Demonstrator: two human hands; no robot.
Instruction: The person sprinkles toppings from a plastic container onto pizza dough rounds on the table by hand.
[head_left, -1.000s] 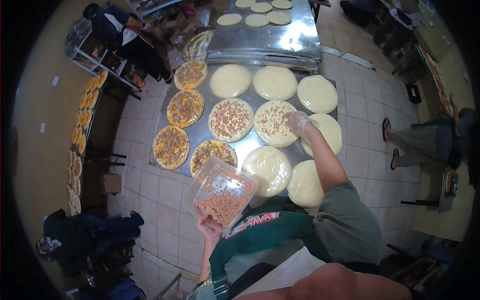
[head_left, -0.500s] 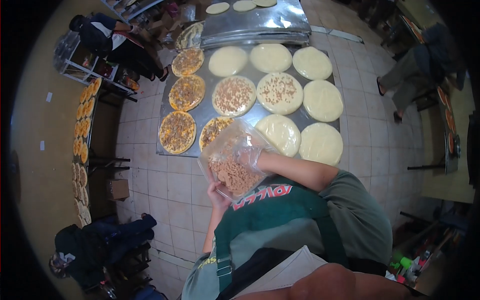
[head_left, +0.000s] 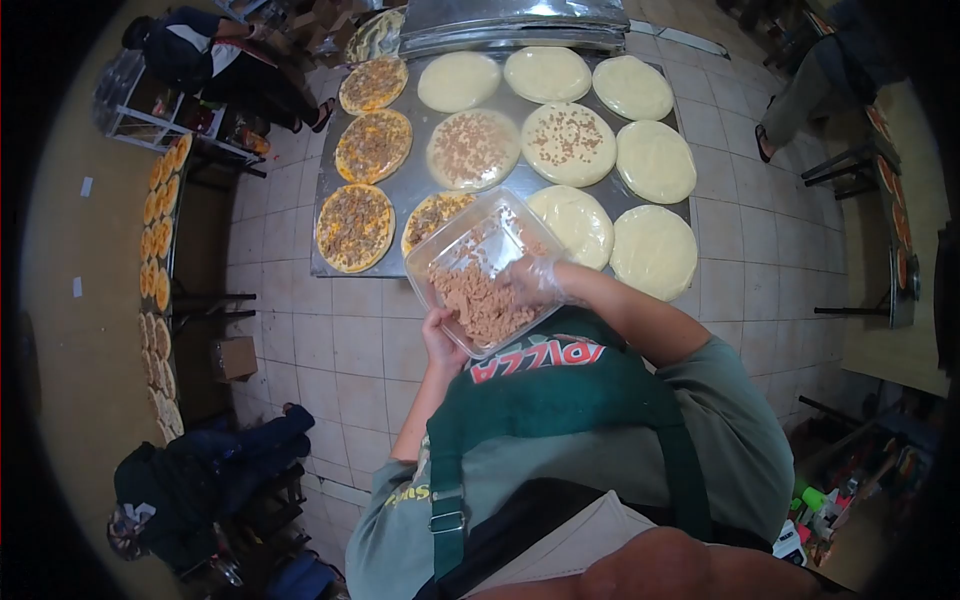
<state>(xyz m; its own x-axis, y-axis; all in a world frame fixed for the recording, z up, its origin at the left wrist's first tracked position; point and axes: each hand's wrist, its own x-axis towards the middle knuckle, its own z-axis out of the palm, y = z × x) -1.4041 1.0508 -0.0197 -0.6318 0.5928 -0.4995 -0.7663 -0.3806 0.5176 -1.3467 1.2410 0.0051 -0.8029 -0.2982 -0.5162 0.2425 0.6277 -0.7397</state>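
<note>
My left hand [head_left: 443, 338] grips the lower left side of a clear plastic tub [head_left: 497, 212] holding crumbly brown topping [head_left: 482, 303]. Inside the tub at its right is my right hand [head_left: 537, 281] in a clear glove, its fingertips in the topping and hard to make out. Beyond the tub, a round base [head_left: 473, 150] and another to its right [head_left: 568, 145] carry brown bits. Plain pale rounds [head_left: 655, 253] lie at the right and back of the metal table [head_left: 405, 210]. Rounds with orange and brown topping [head_left: 355, 228] stand at the left.
Stacked metal trays [head_left: 515, 25] stand behind the table. A person [head_left: 225, 60] is at the back left, another [head_left: 200, 480] at the lower left, and a third [head_left: 825, 85] at the right. Side tables hold more rounds [head_left: 160, 230]. A cardboard box [head_left: 235, 358] is on the floor.
My right hand has moved from the sprinkled round into the tub. The view has shifted, so the table sits higher. The person at the right has moved farther back.
</note>
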